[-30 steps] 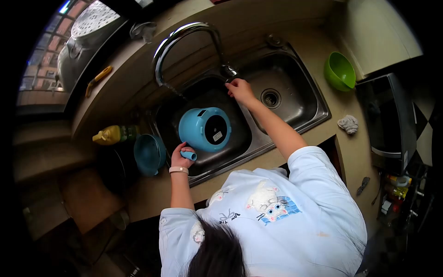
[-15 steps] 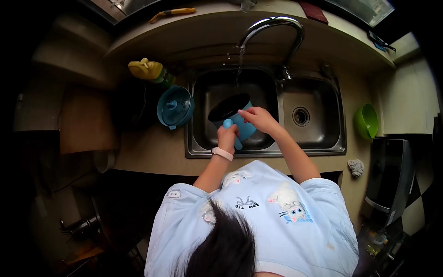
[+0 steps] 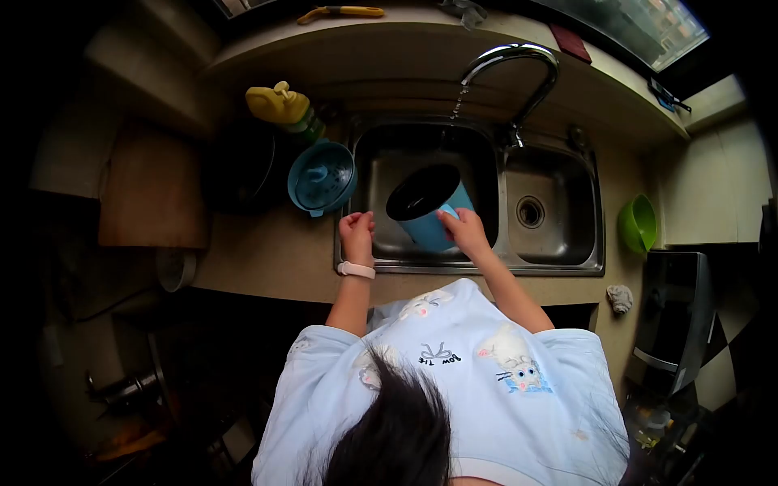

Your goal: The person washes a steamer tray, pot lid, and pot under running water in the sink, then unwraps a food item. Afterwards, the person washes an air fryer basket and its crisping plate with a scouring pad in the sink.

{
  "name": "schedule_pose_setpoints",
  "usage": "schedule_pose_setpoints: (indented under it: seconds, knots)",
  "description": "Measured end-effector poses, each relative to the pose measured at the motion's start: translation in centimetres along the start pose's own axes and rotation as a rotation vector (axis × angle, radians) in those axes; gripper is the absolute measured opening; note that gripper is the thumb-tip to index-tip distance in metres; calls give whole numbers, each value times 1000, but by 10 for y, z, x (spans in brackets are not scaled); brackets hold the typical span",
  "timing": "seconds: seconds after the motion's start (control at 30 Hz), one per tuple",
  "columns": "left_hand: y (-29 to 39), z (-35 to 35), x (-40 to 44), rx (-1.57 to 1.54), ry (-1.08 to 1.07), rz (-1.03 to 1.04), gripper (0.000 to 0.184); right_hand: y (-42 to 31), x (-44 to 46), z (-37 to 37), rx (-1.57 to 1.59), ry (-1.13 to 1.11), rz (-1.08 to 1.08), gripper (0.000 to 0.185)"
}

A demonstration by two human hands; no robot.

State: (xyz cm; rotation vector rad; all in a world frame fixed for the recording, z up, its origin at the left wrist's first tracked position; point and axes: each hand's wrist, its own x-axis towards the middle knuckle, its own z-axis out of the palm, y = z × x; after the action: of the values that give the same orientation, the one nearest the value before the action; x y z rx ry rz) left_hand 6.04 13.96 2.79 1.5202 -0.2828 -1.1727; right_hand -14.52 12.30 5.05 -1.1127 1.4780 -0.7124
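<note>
The table [image 3: 267, 263] carries a sink [image 3: 551, 268]; in its left basin [image 3: 374, 180], with room beyond, tilts the blue pot [image 3: 428, 232], its handle [image 3: 448, 211] grasped by the right hand [image 3: 468, 232]; the left hand [image 3: 356, 235], released, curls at the left edge.

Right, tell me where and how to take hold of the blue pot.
Best by its handle, with the right hand coming from the near right, as it holds it now. The handle sits on the near side of the pot, whose mouth tips away and leftward, so this grip should leave the opening clear.
</note>
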Motion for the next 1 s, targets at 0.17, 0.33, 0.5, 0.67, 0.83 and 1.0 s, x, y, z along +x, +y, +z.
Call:
schedule_pose_setpoints:
  seconds: [0.17, 0.33, 0.5, 0.67, 0.83, 1.0]
  knots:
    - [16, -58, 76, -252, 196, -501, 53, -47, -20, -8, -829, 15, -206, 38]
    - [-5, -80, 118, -307, -28, -434, 51, -68, -28, 2, -1219, -145, -280, 31]
    - [-5, -87, 128, -310, -122, -297, 30, -62, -36, 29, -1691, -438, -292, 18]
    - [8, -105, 128, -321, -302, -80, 29, -50, -39, 41, -1753, -364, -316, 22]
    - [21, -132, 130, -312, -422, -229, 31, -48, -56, 52, -1793, -239, -275, 26]
    - [32, -120, 91, -111, -404, 29, 24, -24, -71, 59, -1966, -163, -270, 25]
